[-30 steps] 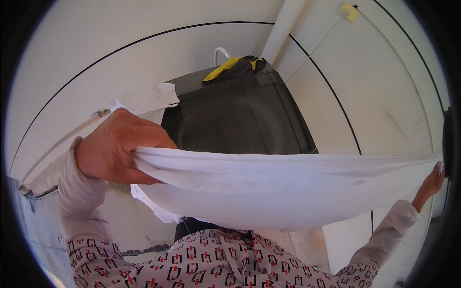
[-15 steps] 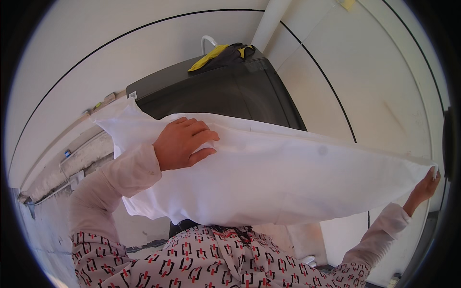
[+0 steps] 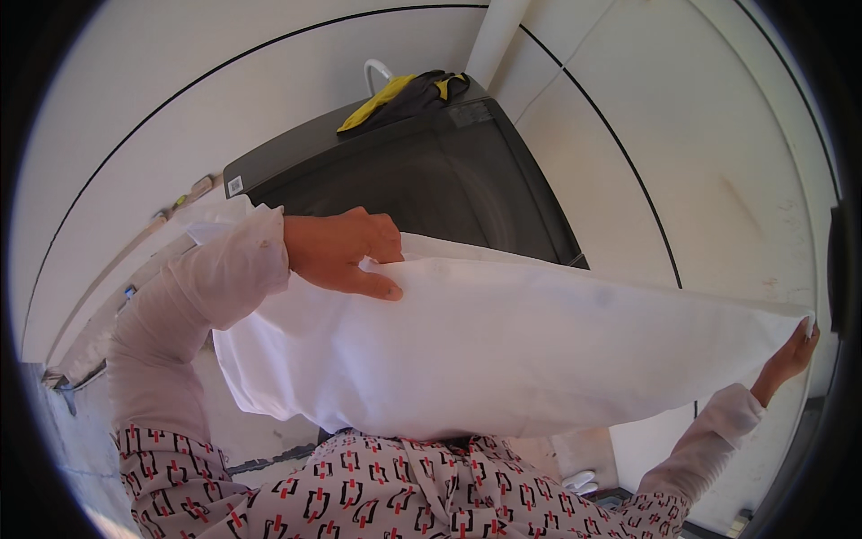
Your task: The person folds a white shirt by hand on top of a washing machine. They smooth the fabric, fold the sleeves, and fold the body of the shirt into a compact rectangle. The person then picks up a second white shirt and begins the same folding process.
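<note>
We count two hands, left hand (image 3: 346, 251) and right hand (image 3: 788, 355), and one white cloth (image 3: 503, 350). One dark washer (image 3: 404, 171), one yellow-and-black garment (image 3: 404, 94) on top, one white pipe (image 3: 494, 40).

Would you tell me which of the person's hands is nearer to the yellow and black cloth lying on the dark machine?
The left hand. It grips the white fabric just below the yellow and black cloth on the dark machine. The right hand holds the fabric's far end, well off to the right.
</note>
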`<state>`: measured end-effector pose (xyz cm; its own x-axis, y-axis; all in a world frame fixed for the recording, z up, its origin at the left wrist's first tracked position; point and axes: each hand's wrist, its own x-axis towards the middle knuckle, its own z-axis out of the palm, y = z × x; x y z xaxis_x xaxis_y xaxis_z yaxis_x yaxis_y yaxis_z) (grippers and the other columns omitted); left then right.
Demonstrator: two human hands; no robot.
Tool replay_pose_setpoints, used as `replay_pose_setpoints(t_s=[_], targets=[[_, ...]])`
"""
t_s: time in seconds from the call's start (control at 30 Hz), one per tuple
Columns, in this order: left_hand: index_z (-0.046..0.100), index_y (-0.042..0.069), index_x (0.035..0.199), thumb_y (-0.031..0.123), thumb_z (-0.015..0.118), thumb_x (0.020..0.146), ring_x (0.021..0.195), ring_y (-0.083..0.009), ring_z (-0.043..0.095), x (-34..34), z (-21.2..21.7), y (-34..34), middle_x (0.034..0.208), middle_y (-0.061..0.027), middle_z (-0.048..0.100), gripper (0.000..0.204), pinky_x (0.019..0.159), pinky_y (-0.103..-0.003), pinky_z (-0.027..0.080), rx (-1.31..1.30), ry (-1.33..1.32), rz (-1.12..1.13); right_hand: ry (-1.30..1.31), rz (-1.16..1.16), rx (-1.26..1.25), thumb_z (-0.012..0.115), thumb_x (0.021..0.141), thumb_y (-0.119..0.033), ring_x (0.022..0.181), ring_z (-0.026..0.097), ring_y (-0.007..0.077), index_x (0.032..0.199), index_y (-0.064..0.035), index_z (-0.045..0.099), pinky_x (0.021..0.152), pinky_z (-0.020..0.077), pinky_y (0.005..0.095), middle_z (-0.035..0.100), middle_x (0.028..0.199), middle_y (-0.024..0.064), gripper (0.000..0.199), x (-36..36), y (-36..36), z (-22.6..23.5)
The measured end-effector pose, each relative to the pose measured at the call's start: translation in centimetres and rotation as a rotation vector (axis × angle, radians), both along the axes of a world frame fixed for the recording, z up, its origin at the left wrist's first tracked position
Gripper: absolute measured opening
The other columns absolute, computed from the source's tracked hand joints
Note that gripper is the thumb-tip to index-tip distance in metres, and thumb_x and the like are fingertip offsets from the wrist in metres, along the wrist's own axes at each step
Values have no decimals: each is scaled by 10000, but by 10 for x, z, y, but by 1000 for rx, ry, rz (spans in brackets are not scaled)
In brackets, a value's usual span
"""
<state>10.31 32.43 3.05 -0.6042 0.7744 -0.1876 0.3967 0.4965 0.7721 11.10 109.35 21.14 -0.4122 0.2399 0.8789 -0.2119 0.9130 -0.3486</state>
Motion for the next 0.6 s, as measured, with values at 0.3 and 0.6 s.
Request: replay_pose_setpoints(t_s=[0.3, 0.6], targets=[[643, 126, 704, 376, 883, 673, 789, -224, 530, 59, 56, -39, 670, 11, 556, 348, 994, -446, 361, -90, 486, -14, -54, -152, -103, 624, 1020, -237, 1013, 627, 139, 1232, 2, 634, 898, 502, 266, 689, 1106, 70, 320, 11, 23, -30], [627, 149, 710, 265, 874, 584, 960, -221, 556, 124, 101, -36, 882, 42, 619, 300, 786, -390, 479, -686, 552, 303, -68, -199, -177, 648, 1004, -310, 1090, 634, 166, 1298, -13, 613, 958, 486, 277, 695, 1182, 92, 419, 18, 14, -35]])
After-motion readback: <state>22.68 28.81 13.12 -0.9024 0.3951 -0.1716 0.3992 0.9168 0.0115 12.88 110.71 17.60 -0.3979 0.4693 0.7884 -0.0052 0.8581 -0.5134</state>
